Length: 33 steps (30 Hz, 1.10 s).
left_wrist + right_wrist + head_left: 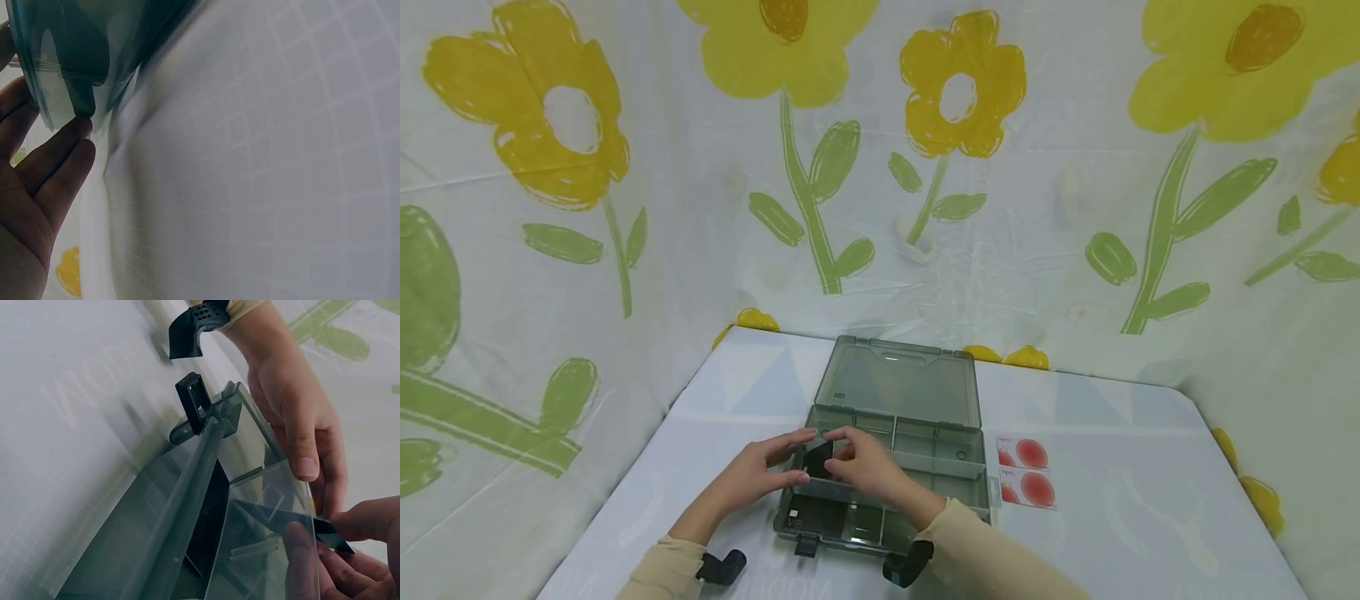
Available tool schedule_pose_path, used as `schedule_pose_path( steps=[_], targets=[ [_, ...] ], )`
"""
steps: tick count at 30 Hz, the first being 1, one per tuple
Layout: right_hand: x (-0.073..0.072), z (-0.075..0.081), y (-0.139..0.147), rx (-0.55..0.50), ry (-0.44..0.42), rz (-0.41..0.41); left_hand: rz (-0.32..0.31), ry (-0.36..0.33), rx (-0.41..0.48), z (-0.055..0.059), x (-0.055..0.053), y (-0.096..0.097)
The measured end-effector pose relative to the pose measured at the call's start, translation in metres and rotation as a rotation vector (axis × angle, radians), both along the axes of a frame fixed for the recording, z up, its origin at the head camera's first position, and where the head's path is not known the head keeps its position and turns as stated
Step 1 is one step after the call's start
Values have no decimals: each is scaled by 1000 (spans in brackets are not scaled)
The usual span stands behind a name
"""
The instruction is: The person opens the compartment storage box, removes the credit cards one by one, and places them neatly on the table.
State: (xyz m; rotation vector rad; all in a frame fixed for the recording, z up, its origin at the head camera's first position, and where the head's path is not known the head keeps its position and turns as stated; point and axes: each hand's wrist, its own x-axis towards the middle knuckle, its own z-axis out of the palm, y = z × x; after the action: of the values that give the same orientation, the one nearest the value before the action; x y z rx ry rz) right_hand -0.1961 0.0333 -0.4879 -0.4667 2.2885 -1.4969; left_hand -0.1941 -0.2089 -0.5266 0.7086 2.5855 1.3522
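A grey-green see-through compartment box lies with its lid folded back. My right hand is over its left side and pinches a thin black card between thumb and fingers. In the right wrist view the card's dark end shows at those fingertips, partly behind the clear wall. My left hand is at the box's left edge, thumb and fingers extended around the card. The left wrist view has its fingertips at the outside of the box wall. Another black card, marked VIP, lies in the front-left compartment.
Two red-and-white cards lie on the table right of the box. A dark latch juts from the box's front. Black wrist mounts are on both wrists. A flowered curtain hangs behind and beside the table.
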Motion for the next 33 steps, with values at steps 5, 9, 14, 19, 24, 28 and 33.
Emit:
schedule_pose_path(
  steps=[5,9,14,19,24,28,33],
  targets=[
    [-2,0,2,-34,-11,-20,3,1,4,3,1,1],
    [-2,0,3,-94,-47,-35,13,-1,-5,3,1,1],
    [-2,2,6,-107,-61,-46,22,0,-19,1,1,1],
    [-3,5,12,-74,-36,-46,23,-4,-22,1,1,1],
    [-2,6,19,-43,5,-48,28,-13,-15,2,1,2],
    [-1,6,25,-26,41,-60,28,-12,-13,2,0,2],
    [0,7,34,-28,75,-70,20,-5,-11,1,0,2]
  ],
)
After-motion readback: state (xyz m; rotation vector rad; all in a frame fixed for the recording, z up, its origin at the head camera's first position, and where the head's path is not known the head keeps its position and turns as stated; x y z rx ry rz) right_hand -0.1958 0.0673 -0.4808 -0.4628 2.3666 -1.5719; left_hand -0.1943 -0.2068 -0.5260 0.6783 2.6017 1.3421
